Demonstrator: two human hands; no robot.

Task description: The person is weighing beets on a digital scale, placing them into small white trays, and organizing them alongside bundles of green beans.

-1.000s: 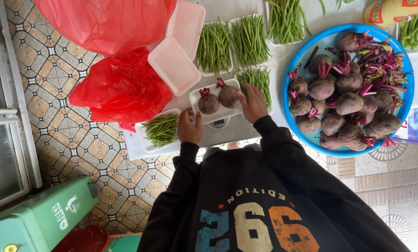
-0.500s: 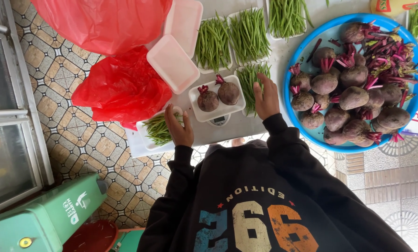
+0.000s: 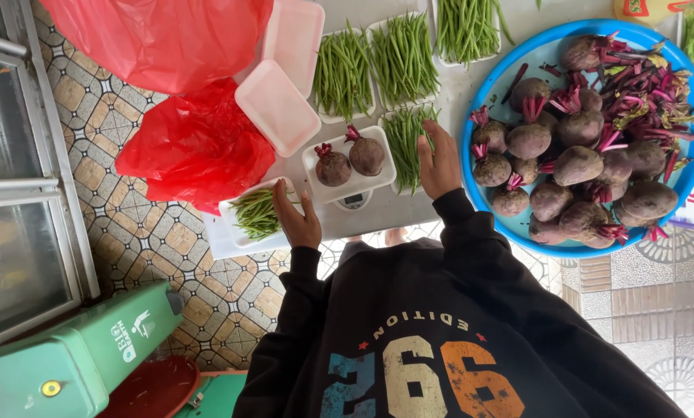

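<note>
A white foam tray (image 3: 385, 166) holding two beetroots (image 3: 351, 159) sits on a small digital scale (image 3: 354, 200) at the table's near edge. My left hand (image 3: 296, 218) is open, fingers spread, just left of the scale and touching a tray of green beans (image 3: 255, 213). My right hand (image 3: 440, 159) is open to the right of the scale. Its fingers lie against another tray of green beans (image 3: 403, 143), beside the blue basin (image 3: 517, 228). Neither hand holds anything.
The blue basin holds several beetroots (image 3: 579, 166) with trimmed stalks. More trays of green beans (image 3: 374, 62) lie further back. Empty pink-white foam trays (image 3: 277, 104) and red plastic bags (image 3: 188, 147) are at the left. A green box (image 3: 76, 360) stands on the patterned tile floor.
Both hands have come off the beetroot tray on the scale. The left drew back toward the bean tray, the right shifted right. The view also moved slightly.
</note>
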